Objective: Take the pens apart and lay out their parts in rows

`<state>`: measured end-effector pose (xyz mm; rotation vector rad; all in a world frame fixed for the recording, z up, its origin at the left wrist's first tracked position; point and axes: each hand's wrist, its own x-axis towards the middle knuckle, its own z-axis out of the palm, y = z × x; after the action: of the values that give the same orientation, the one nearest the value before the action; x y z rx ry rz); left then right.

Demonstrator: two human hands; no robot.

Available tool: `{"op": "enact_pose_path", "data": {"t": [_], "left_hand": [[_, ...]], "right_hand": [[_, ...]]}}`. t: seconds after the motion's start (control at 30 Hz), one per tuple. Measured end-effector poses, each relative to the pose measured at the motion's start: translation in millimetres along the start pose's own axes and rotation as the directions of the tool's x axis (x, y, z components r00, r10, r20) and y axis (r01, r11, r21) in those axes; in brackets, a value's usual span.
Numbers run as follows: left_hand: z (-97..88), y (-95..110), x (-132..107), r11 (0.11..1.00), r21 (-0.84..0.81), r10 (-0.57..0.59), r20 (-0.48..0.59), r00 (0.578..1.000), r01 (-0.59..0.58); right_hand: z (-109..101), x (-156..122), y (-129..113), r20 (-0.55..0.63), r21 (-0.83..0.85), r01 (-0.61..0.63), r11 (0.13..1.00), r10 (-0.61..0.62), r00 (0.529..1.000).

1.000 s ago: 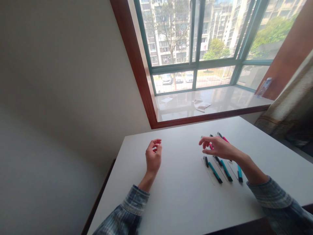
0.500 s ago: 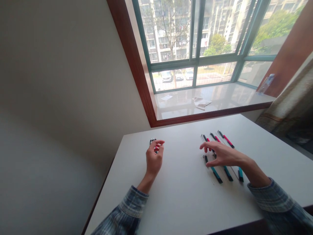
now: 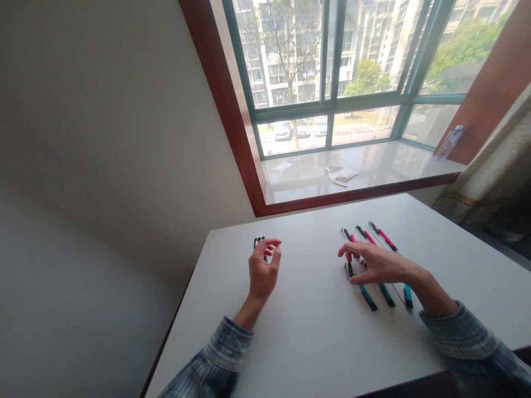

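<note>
On the white table (image 3: 307, 331), my left hand (image 3: 262, 272) stands on its edge with the fingers curled round what look like pens. Their black tips (image 3: 259, 240) stick out past the fingertips. My right hand (image 3: 375, 264) hovers palm down, fingers spread, over two rows of pens in clear sleeves. The far row holds three pink pens (image 3: 385, 237). The near row holds three teal pens (image 3: 365, 296). The right fingertips are at the leftmost pink pen and the thumb is by the leftmost teal pen. The middle stretches of several pens are hidden under that hand.
A wide window sill (image 3: 373, 166) behind the table carries a crumpled white cloth (image 3: 341, 174) and a slip of paper (image 3: 283, 165). A beige curtain (image 3: 489, 177) hangs at the right. A plain wall runs along the table's left edge.
My right hand has come down and slightly toward me over the pens. My left hand has turned a little, so the black tips now show beyond its fingers.
</note>
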<state>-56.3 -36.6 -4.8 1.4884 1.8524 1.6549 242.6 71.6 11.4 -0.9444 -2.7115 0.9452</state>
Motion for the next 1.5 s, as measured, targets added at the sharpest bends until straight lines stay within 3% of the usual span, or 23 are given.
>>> {"op": "enact_pose_path", "data": {"t": [0.1, 0.27, 0.4, 0.5, 0.63, 0.73, 0.83, 0.93, 1.1, 1.33, 1.4, 1.5], "left_hand": [[1.9, 11.0, -5.0, 0.998, -0.037, 0.054, 0.153, 0.987, -0.049], [7.1, 28.2, -12.7, 0.986, -0.148, 0.002, 0.453, 0.891, 0.073], [7.2, 33.1, -13.0, 0.976, -0.181, -0.002, 0.551, 0.835, 0.123], [6.7, 32.9, -12.2, 0.969, -0.196, -0.010, 0.589, 0.808, 0.154], [8.4, 28.4, -12.1, 0.961, -0.202, -0.036, 0.586, 0.810, 0.189], [11.4, 22.5, -12.5, 0.970, -0.186, -0.033, 0.541, 0.840, 0.158], [14.7, 17.4, -13.8, 0.983, -0.152, -0.022, 0.467, 0.884, 0.105], [16.6, 14.8, -16.0, 0.991, -0.120, -0.009, 0.415, 0.910, 0.064], [16.1, 14.0, -17.6, 0.996, -0.081, 0.007, 0.417, 0.909, 0.030], [17.4, 10.2, -17.3, 0.997, -0.065, -0.008, 0.412, 0.911, 0.039], [18.1, 8.7, -17.5, 0.998, -0.058, -0.004, 0.406, 0.914, 0.030], [18.4, 7.6, -17.5, 0.999, -0.045, 0.017, 0.392, 0.920, 0.001]], "right_hand": [[-1.8, 5.2, -11.6, -0.108, -0.007, 0.045, 0.999, -0.046, 0.993], [9.5, 23.0, -45.0, -0.290, -0.119, 0.226, 0.967, -0.252, 0.923], [23.2, 31.0, -65.8, -0.273, -0.199, 0.354, 0.914, -0.398, 0.876], [30.8, 32.4, -73.8, -0.253, -0.209, 0.387, 0.898, -0.432, 0.865], [37.0, 33.6, -79.1, -0.245, -0.216, 0.389, 0.896, -0.435, 0.867], [34.5, 33.7, -73.9, -0.261, -0.195, 0.380, 0.904, -0.422, 0.868], [21.8, 30.0, -54.0, -0.265, -0.164, 0.328, 0.930, -0.362, 0.894], [5.0, 22.1, -25.7, -0.192, -0.184, 0.237, 0.954, -0.271, 0.943], [-7.0, 9.4, 3.6, -0.103, -0.177, 0.141, 0.974, -0.161, 0.981], [-1.2, 11.2, 1.0, -0.033, -0.193, 0.110, 0.975, -0.118, 0.992], [-1.1, 15.8, -3.7, -0.088, -0.180, 0.119, 0.976, -0.136, 0.987], [1.7, 28.1, -13.2, -0.269, -0.045, 0.142, 0.989, -0.149, 0.952]]}}
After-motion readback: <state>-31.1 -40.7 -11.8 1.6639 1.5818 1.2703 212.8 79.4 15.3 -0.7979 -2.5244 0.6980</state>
